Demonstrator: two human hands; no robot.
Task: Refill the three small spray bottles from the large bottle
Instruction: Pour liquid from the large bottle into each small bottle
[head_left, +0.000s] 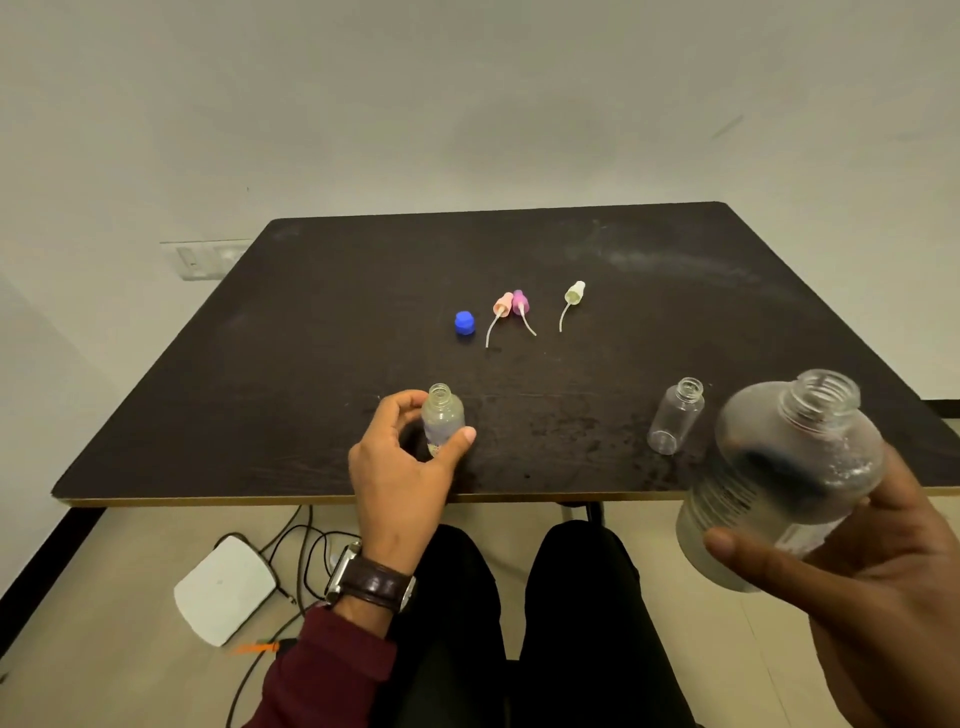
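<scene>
Large bottle (779, 478) in right-hand fingers (753, 558), small bottle (442, 418) in left-hand fingers (462, 436), dark table (311, 338), pale wall (467, 104).

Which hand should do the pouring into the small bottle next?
Right. The right hand holds the uncapped large bottle; the left hand steadies the open small bottle.
</scene>
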